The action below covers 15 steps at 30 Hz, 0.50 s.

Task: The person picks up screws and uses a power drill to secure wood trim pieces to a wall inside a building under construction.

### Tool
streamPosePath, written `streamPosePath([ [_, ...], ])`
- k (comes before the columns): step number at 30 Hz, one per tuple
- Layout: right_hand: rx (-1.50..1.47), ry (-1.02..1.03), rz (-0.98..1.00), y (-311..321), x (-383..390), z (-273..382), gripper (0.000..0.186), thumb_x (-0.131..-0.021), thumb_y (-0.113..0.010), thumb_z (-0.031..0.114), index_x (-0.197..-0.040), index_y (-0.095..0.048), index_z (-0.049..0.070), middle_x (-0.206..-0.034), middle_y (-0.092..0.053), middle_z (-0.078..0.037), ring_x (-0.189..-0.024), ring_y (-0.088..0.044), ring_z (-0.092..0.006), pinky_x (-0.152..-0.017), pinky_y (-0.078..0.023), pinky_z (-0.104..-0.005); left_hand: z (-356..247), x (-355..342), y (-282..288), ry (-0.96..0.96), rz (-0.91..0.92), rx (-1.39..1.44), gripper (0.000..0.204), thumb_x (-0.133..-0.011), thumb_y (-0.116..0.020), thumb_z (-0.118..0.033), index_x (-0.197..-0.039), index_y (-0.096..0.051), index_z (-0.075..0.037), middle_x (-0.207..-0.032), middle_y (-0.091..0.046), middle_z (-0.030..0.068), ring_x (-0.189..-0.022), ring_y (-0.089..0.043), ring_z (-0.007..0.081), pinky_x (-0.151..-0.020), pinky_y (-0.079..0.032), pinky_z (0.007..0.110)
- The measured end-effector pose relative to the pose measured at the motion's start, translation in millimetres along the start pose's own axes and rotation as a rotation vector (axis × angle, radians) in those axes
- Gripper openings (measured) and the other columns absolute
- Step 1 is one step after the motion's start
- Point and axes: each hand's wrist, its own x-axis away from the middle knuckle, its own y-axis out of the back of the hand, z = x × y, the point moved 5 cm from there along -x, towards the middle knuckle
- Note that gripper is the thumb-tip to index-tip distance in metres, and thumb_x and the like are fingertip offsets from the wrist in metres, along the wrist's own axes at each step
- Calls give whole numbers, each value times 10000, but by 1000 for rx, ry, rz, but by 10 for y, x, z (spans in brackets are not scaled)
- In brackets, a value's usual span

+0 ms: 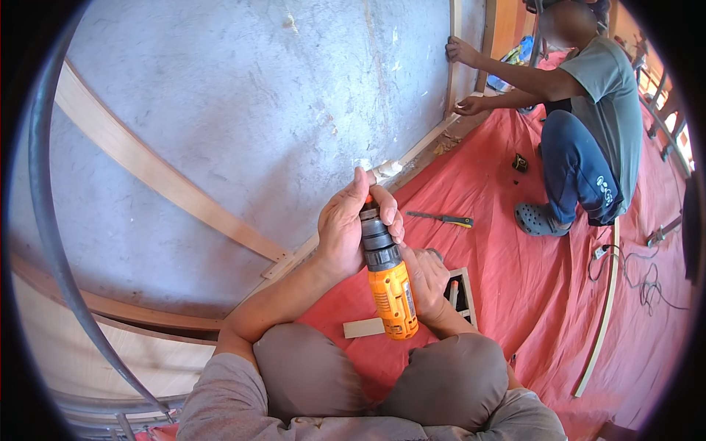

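A yellow and black cordless drill (393, 298) is in front of my knees, its chuck pointing away toward the base of the wall. My right hand (428, 281) is closed round its grip, partly hidden behind the drill body. My left hand (344, 229) closes around the front end, thumb up one side and fingers curled over the other. Between them a small orange-red piece shows at the drill's tip; its kind is unclear. Just beyond my fingertips, a pale broken patch (385, 171) marks the bottom of the grey-blue wall (243, 110).
Wooden battens (158, 165) run along the wall. Red sheeting (507, 294) covers the floor, bearing a handsaw (445, 218), a partitioned box (468, 287), a wood offcut (364, 328), a long strip (604, 323) and a cable (647, 283). A co-worker (599, 110) squats at right, hands at an upright batten.
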Motion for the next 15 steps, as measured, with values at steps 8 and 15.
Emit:
streamPosePath([
  [8, 25, -4, 9, 10, -25, 36, 571, -842, -761, 132, -1316, -625, -155, -983, -733, -221, -729, -690, -293, -627, -516, -388, -26, -21, 11, -28, -21, 41, 603, -1142, -436, -572, -851, -582, -65, -745, -606, 67, -672, -655, 214, -660, -588, 394],
  [15, 43, -1, 4, 0, -5, 21, 548, -847, -766, 112, -1310, -633, -148, -985, -750, -222, -738, -710, -297, -643, -530, -385, -64, -1, -44, -11, -40, 36, 736, -1139, -356, -629, -1508, -461, -1, -759, -532, 15, -657, -584, 175, -652, -556, 386],
])
